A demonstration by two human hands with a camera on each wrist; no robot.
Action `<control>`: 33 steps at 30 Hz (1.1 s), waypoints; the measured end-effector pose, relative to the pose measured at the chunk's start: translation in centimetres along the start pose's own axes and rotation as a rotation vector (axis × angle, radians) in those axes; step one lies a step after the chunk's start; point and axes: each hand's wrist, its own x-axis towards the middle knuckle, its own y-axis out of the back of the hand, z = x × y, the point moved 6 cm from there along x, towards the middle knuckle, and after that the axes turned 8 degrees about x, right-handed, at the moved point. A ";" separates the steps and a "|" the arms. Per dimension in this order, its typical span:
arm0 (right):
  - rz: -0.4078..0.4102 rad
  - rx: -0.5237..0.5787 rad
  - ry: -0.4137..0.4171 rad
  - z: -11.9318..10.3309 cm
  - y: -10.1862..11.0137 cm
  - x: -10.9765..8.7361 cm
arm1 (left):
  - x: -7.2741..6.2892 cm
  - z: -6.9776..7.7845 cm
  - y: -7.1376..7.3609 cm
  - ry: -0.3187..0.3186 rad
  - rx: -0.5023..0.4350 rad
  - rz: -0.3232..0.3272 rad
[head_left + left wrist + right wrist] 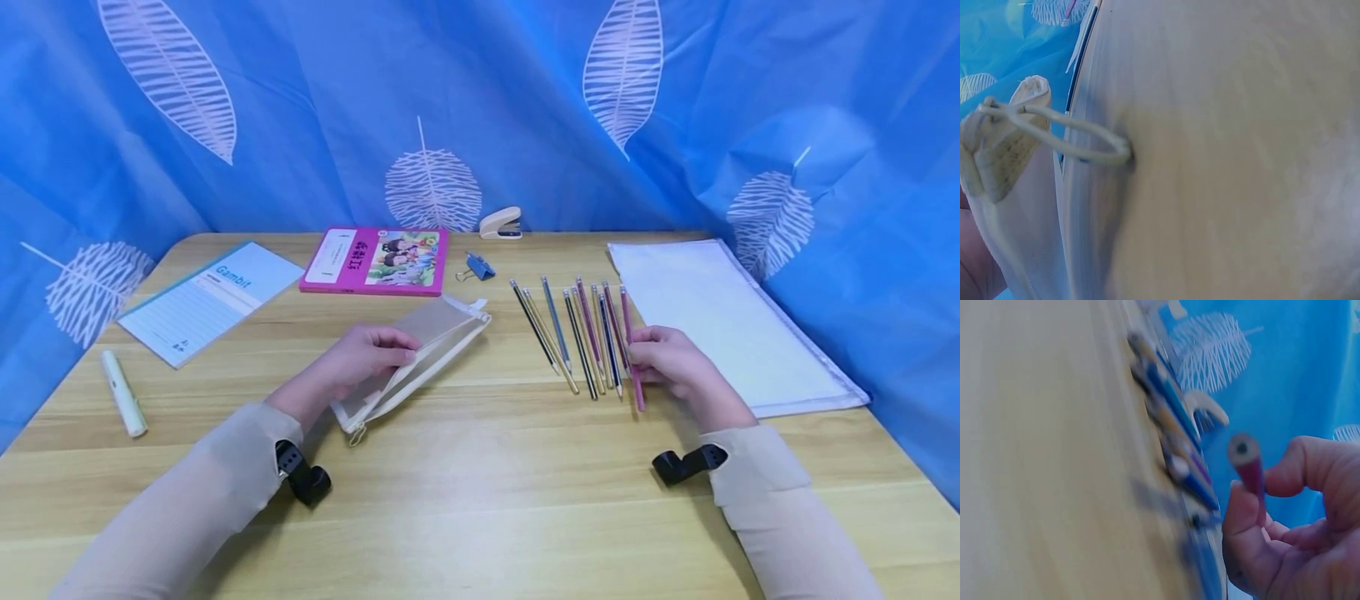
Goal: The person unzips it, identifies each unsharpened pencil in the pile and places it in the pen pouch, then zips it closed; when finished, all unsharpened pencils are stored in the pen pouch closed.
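My left hand (372, 357) pinches the upper edge of a pale zippered pencil pouch (427, 367), whose mouth gapes toward me. The pouch's looped zipper pull (1079, 134) shows large in the left wrist view. Between thumb and fingers, my right hand (671, 358) holds a pink-red pencil (635, 358). Its flat unsharpened-looking end (1243, 450) faces the right wrist camera. Just left of that hand several pencils (585, 337), dark, gold, blue and red, lie side by side on the wooden table (480, 500).
A white padded sheet (735, 325) lies at the right. Toward the back are a pink book (375, 262), a blue binder clip (480, 267) and a cream stapler (501, 223). At the left lie a Gambit notebook (213, 300) and a pale green tube (123, 392). A blue curtain (510, 83) hangs behind.
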 end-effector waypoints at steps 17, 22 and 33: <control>-0.196 0.175 0.012 -1.0 -7.6 -1.0 | -0.1 0.3 -0.4 -0.015 0.015 0.076; -0.277 0.225 -0.010 -1.2 -10.1 -1.2 | 0.1 0.7 -0.6 -0.016 0.021 0.119; -0.418 0.380 -0.058 -1.5 -15.4 -2.7 | 0.1 1.1 -1.3 -0.029 -0.009 0.123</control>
